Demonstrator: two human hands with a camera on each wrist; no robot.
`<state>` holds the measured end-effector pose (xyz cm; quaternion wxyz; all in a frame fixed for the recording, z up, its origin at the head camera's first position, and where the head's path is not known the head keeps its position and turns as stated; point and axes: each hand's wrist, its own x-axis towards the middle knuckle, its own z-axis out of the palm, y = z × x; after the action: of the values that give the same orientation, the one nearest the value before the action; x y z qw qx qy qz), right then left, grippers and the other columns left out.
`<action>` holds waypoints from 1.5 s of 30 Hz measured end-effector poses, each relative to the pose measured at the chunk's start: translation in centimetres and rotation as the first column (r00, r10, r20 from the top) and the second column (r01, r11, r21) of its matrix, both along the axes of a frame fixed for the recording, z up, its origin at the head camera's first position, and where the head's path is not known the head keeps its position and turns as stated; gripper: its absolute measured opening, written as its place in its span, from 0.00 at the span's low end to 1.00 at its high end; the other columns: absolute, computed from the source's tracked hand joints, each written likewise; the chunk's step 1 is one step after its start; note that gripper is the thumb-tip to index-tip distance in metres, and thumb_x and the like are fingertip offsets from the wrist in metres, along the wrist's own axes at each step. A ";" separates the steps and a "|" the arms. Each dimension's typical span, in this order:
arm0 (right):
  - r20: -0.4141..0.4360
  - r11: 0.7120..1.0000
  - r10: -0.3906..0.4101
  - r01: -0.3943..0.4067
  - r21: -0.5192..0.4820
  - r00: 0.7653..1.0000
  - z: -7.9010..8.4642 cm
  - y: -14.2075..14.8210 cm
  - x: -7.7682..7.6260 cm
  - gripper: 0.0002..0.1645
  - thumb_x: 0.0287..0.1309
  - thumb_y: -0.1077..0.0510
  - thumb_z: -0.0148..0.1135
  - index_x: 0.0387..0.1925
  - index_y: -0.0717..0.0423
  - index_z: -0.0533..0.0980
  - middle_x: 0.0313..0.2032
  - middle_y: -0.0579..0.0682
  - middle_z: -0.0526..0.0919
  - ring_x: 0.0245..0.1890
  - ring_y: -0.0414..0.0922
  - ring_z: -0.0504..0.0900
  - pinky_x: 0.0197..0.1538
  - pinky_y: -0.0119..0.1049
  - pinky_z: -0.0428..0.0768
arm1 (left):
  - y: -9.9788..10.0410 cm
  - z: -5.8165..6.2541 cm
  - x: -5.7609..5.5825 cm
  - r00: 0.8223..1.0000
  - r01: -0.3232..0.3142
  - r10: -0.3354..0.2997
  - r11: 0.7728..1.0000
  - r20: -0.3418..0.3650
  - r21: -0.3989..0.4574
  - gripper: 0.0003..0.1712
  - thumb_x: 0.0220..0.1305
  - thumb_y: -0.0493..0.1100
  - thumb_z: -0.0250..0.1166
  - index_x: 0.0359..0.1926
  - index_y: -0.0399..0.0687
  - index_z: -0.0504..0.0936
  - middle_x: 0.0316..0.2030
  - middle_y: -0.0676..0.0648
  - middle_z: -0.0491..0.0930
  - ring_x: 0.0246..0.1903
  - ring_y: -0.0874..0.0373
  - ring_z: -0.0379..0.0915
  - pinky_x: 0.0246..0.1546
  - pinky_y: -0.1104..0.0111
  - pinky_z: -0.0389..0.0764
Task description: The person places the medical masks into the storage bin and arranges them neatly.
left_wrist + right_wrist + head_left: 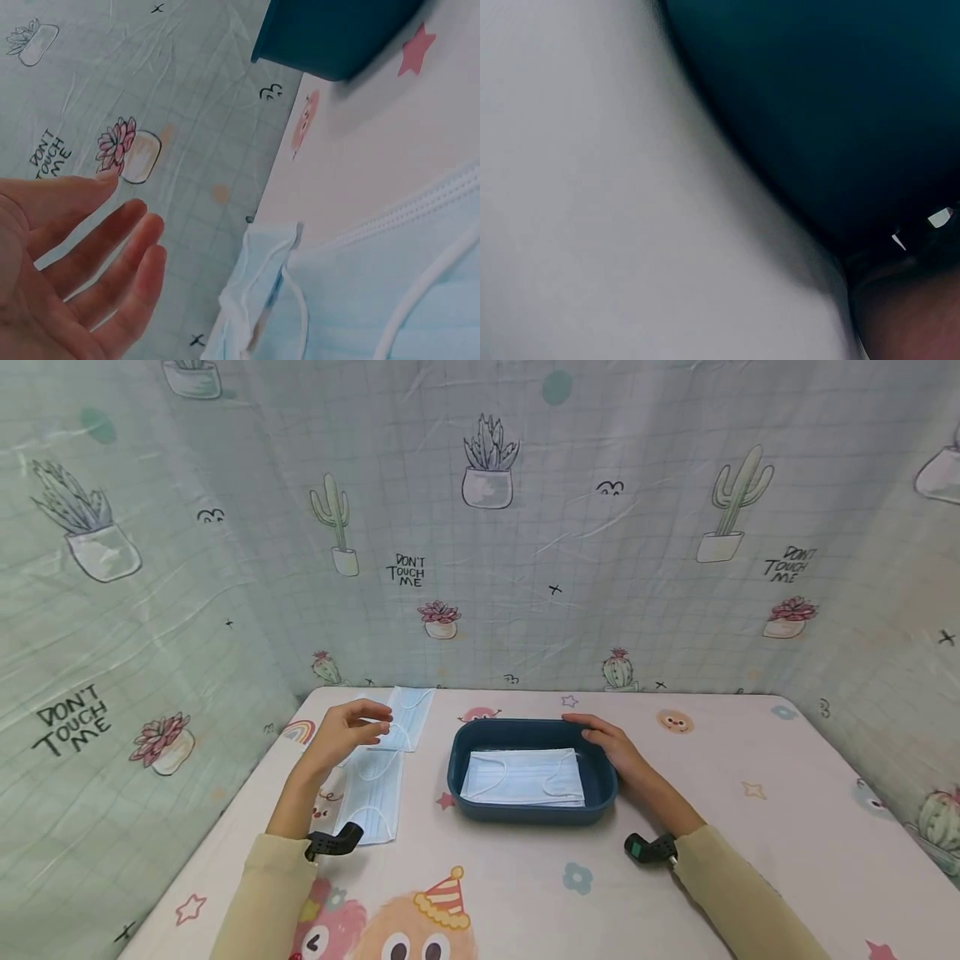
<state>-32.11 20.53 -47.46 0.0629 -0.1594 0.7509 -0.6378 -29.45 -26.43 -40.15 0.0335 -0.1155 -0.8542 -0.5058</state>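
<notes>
My left hand (347, 732) hovers over the left side of the table with fingers loosely bent and nothing in its grasp. In the left wrist view, the thumb and fingers (105, 274) stand apart. Beneath and beside this hand lie light-blue disposable face masks: a near one (371, 793) and a far one (411, 714), with white ear loops. My right hand (617, 747) holds the far right corner of a dark teal plastic box (517, 814), fingers along its rim. Inside the box, a face mask (525, 777) lies flat.
The pale table (525, 893) carries printed cartoon figures and stars. A patterned curtain (525, 543) stands behind it and along both sides. Each wrist wears a black camera mount, such as the left mount (336, 841).
</notes>
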 end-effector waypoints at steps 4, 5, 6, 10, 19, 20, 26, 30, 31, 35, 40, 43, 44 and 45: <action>0.000 1.000 -0.013 0.013 0.006 1.000 0.0 0.1 0.1 0.28 0.77 0.62 0.41 0.73 0.59 0.68 0.77 0.59 0.64 0.82 0.56 0.51 0.82 0.61 0.45 | -1.2 -0.1 -0.2 0.999 -0.042 0.042 0.999 0.027 -0.009 0.21 0.71 0.43 0.66 0.60 0.35 0.80 0.58 0.31 0.81 0.44 0.62 0.85 0.46 0.68 0.88; 0.000 1.000 -0.014 0.014 0.009 1.000 0.0 0.1 0.1 0.28 0.77 0.62 0.41 0.73 0.59 0.68 0.77 0.59 0.64 0.82 0.56 0.51 0.82 0.61 0.45 | -1.5 -0.1 -0.3 0.998 -0.052 0.052 0.999 0.030 -0.018 0.21 0.72 0.43 0.66 0.60 0.36 0.80 0.59 0.32 0.81 0.44 0.62 0.85 0.47 0.68 0.88; -0.001 1.000 -0.012 0.012 0.012 1.000 0.0 0.1 0.1 0.28 0.77 0.62 0.41 0.73 0.59 0.68 0.77 0.59 0.64 0.82 0.57 0.51 0.82 0.61 0.45 | -1.8 -0.2 -0.3 0.997 -0.062 0.063 0.998 0.035 -0.021 0.22 0.72 0.43 0.66 0.60 0.36 0.80 0.59 0.32 0.81 0.45 0.62 0.84 0.47 0.68 0.88; -0.001 1.000 -0.003 0.003 0.012 1.000 0.0 0.0 0.1 0.28 0.77 0.63 0.40 0.74 0.59 0.68 0.78 0.59 0.64 0.82 0.57 0.51 0.82 0.61 0.44 | -3.1 -0.5 -0.2 0.993 -0.107 0.108 0.994 0.043 -0.036 0.22 0.72 0.46 0.66 0.61 0.38 0.80 0.60 0.35 0.81 0.45 0.65 0.83 0.48 0.69 0.87; -0.015 0.999 0.010 -0.009 0.032 1.000 0.1 0.0 -0.1 0.28 0.77 0.62 0.41 0.74 0.60 0.67 0.78 0.60 0.63 0.82 0.59 0.51 0.82 0.62 0.44 | -5.0 -1.7 0.1 0.961 -0.275 0.275 0.960 -0.006 -0.051 0.23 0.76 0.47 0.61 0.65 0.39 0.77 0.62 0.36 0.79 0.54 0.57 0.79 0.53 0.71 0.82; -0.017 0.999 0.012 -0.011 0.032 1.000 0.1 0.0 0.0 0.28 0.77 0.62 0.42 0.74 0.61 0.67 0.78 0.61 0.63 0.82 0.59 0.51 0.82 0.62 0.44 | -5.2 -2.0 0.0 0.953 -0.303 0.303 0.951 -0.012 -0.057 0.23 0.76 0.46 0.60 0.65 0.39 0.77 0.62 0.36 0.79 0.56 0.54 0.78 0.57 0.67 0.81; -0.021 0.999 0.024 -0.024 0.023 0.999 0.3 0.0 0.0 0.28 0.78 0.62 0.42 0.74 0.62 0.67 0.77 0.61 0.63 0.82 0.59 0.50 0.82 0.63 0.44 | -6.4 -3.1 -0.1 0.898 -0.440 0.440 0.891 -0.022 -0.109 0.21 0.75 0.40 0.58 0.64 0.39 0.77 0.66 0.34 0.75 0.71 0.36 0.66 0.72 0.40 0.66; -0.017 1.000 0.025 -0.024 0.017 1.000 0.3 0.1 0.0 0.28 0.78 0.62 0.42 0.74 0.62 0.67 0.77 0.61 0.63 0.82 0.58 0.51 0.82 0.62 0.44 | -6.9 -3.8 -0.4 0.898 -0.435 0.440 0.889 0.001 -0.146 0.23 0.72 0.39 0.60 0.65 0.37 0.76 0.68 0.32 0.73 0.72 0.33 0.63 0.73 0.40 0.65; -0.017 1.000 0.025 -0.024 0.020 1.000 0.3 0.1 0.0 0.28 0.78 0.62 0.42 0.74 0.62 0.67 0.77 0.61 0.63 0.82 0.58 0.51 0.82 0.61 0.45 | -6.9 -3.9 -0.4 0.900 -0.429 0.436 0.889 0.009 -0.159 0.24 0.72 0.39 0.61 0.66 0.37 0.75 0.68 0.31 0.72 0.72 0.33 0.63 0.72 0.40 0.65; -0.011 1.000 0.027 -0.027 0.012 1.000 0.2 0.1 -0.2 0.28 0.78 0.62 0.42 0.74 0.62 0.66 0.77 0.61 0.63 0.82 0.58 0.51 0.82 0.61 0.46 | -7.1 -4.3 -0.6 0.900 -0.420 0.434 0.883 0.027 -0.208 0.26 0.70 0.40 0.62 0.66 0.36 0.75 0.69 0.30 0.71 0.72 0.30 0.62 0.71 0.39 0.67; -0.009 1.000 0.019 -0.019 0.014 1.000 0.2 0.0 -0.3 0.28 0.78 0.62 0.42 0.74 0.61 0.67 0.77 0.61 0.64 0.82 0.58 0.52 0.82 0.61 0.46 | -7.3 -4.6 -0.6 0.907 -0.380 0.415 0.877 0.065 -0.293 0.27 0.70 0.42 0.63 0.67 0.36 0.74 0.70 0.29 0.70 0.71 0.30 0.62 0.71 0.38 0.66; -0.006 1.000 0.015 -0.015 0.010 1.000 0.1 0.1 -0.3 0.28 0.78 0.62 0.41 0.74 0.60 0.67 0.77 0.60 0.64 0.82 0.57 0.52 0.82 0.60 0.46 | -7.3 -4.9 -0.6 0.914 -0.355 0.399 0.869 0.065 -0.345 0.28 0.70 0.43 0.65 0.67 0.37 0.73 0.68 0.29 0.71 0.68 0.31 0.66 0.68 0.38 0.69; -0.001 1.000 0.013 -0.013 0.003 1.000 0.1 0.1 -0.3 0.28 0.77 0.62 0.41 0.73 0.60 0.68 0.77 0.60 0.64 0.82 0.57 0.52 0.82 0.60 0.46 | -7.3 -5.0 -0.7 0.913 -0.357 0.402 0.865 0.062 -0.353 0.28 0.70 0.44 0.65 0.67 0.37 0.73 0.67 0.29 0.72 0.67 0.31 0.67 0.68 0.39 0.69; 0.000 1.000 0.013 -0.013 0.000 1.000 0.0 0.1 -0.3 0.28 0.77 0.62 0.41 0.74 0.60 0.68 0.77 0.60 0.64 0.82 0.57 0.52 0.82 0.60 0.46 | -7.3 -5.1 -0.8 0.912 -0.362 0.406 0.859 0.052 -0.361 0.28 0.70 0.44 0.66 0.67 0.37 0.74 0.66 0.29 0.73 0.66 0.31 0.68 0.67 0.39 0.70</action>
<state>-32.39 20.65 -47.43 0.0671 -0.1644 0.7497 -0.6375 -30.21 -33.70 -45.25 0.0590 0.0855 -0.9353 -0.3382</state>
